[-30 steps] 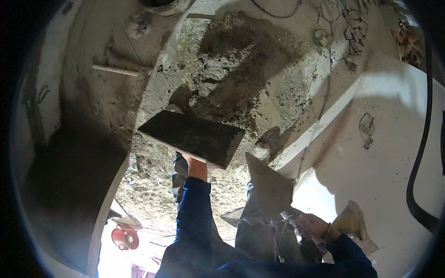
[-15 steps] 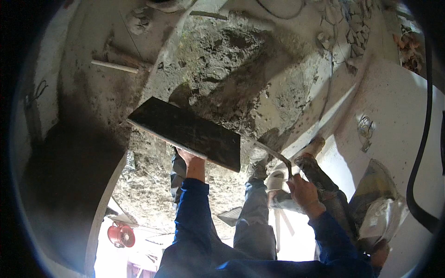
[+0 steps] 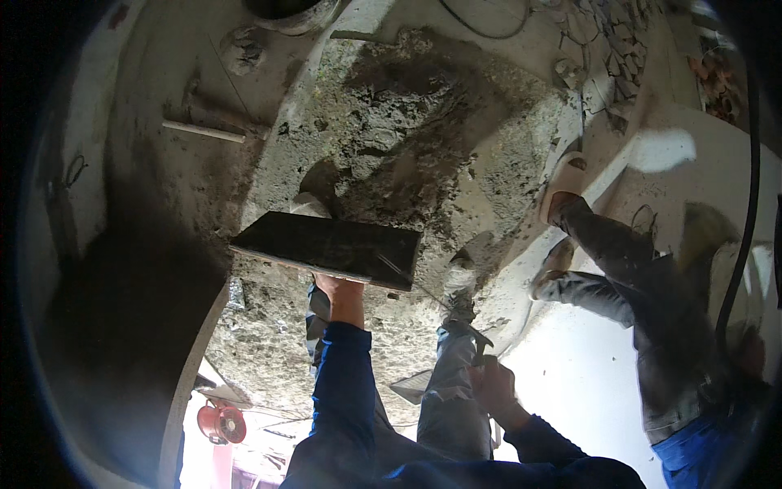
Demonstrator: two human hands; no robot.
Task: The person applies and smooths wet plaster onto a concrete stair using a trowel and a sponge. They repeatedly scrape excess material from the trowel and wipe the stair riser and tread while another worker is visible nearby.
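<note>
My left hand [image 3: 340, 287] supports a dark rectangular slab like a tile [image 3: 326, 246] from below at its near edge; most of its fingers are hidden beneath. The slab is held above rough grey mortar [image 3: 383, 134], its dark face up. Closer to my body, my right hand [image 3: 493, 389] is closed around the handle of a trowel-like tool. That tool [image 3: 482, 338] has a bent metal neck, and its thin blade, seen nearly edge-on, points toward the slab's right end.
My boots stand in the mortar. At the right, another person [image 3: 623, 269] has their feet by the bed's edge. A pale stick [image 3: 204, 131] lies at the left, a red fan [image 3: 221, 421] stands lower left, a black hose [image 3: 751, 196] hangs at the right, and rubble [image 3: 623, 41] lies far right.
My right hand and its tool have moved left and closer to my body. The slab has turned flatter across the view. The other person has stepped farther forward at the right.
</note>
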